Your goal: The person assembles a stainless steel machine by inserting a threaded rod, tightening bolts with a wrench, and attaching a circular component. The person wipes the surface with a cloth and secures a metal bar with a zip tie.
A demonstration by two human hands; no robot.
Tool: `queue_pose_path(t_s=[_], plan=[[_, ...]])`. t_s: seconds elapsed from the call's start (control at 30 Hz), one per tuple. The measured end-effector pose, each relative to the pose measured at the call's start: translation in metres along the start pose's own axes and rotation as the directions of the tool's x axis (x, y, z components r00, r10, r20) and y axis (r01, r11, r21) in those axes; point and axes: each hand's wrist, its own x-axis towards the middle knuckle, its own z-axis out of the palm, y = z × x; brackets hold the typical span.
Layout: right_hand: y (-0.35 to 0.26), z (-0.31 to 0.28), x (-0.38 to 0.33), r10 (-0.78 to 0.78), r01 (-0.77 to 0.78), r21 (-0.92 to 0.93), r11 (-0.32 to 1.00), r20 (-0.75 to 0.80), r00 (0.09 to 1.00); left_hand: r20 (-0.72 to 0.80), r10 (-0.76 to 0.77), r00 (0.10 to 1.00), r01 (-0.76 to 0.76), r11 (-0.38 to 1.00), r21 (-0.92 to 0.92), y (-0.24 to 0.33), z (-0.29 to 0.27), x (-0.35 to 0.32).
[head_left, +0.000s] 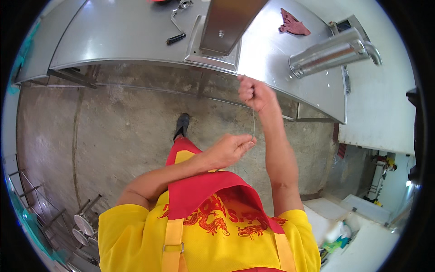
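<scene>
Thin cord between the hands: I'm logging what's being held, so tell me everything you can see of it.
The thin cord is dull grey; whether string or wire, I cannot tell. Only a short stretch shows, slightly bowed, seen against the floor. It runs from the closed right grip, nearer the metal table, to the pinched left grip. Both touch it; its ends cannot be made out.

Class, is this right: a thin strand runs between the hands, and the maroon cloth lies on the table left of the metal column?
Wrong side: in the head view, the maroon cloth lies on the table right of the metal column. A thin strand does run between the left hand and right hand.
</scene>
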Motion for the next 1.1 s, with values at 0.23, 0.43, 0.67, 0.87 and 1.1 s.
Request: queue_pose_path(t_s=[0.23, 0.43, 0.67, 0.87, 1.1], plan=[[-0.125, -0.026, 0.115, -0.073, 0.126, 0.084, 0.989, -0.467, 0.882, -0.492, 0.092, 0.866, -0.062, 0.995, 0.078, -0.024, -0.185, 0.079], [-0.131, -0.053, 0.201, -0.125, 0.053, -0.227, 0.973, -0.317, 0.940, -0.477, 0.103, 0.873, -0.077, 0.994, 0.075, -0.039, -0.325, 0.200], [-0.143, -0.097, 0.221, -0.305, 0.293, -0.102, 0.951, -0.143, 0.941, -0.125, -0.133, 0.983, 0.110, 0.979, -0.173, -0.047, -0.360, 0.242], [-0.135, -0.082, 0.220, -0.321, 0.292, -0.157, 0.943, -0.209, 0.924, -0.139, -0.025, 0.990, 0.028, 0.999, 0.020, -0.081, -0.330, 0.281], [-0.129, -0.072, 0.220, -0.350, 0.288, -0.263, 0.921, -0.233, 0.907, 0.012, 0.070, 0.997, -0.070, 0.934, 0.351, -0.118, -0.327, 0.334]])
